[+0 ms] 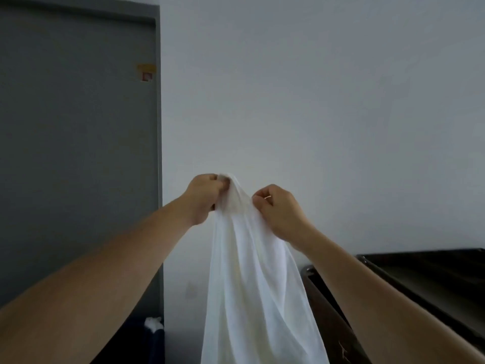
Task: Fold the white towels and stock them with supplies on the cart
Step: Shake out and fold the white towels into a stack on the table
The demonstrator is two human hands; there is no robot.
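A white towel (257,285) hangs in loose folds in front of me, running down past the bottom of the view. My left hand (203,197) grips its bunched top edge at the highest point. Close to the right, my right hand (278,208) pinches the same top edge a little lower. Both arms are stretched forward and raised. The lower end of the towel is out of view.
A dark cart top (430,274) with a raised rim stands at the lower right, against a pale wall. A grey door (78,153) fills the left side. Something white sits on a dark object (153,327) at the foot of the door.
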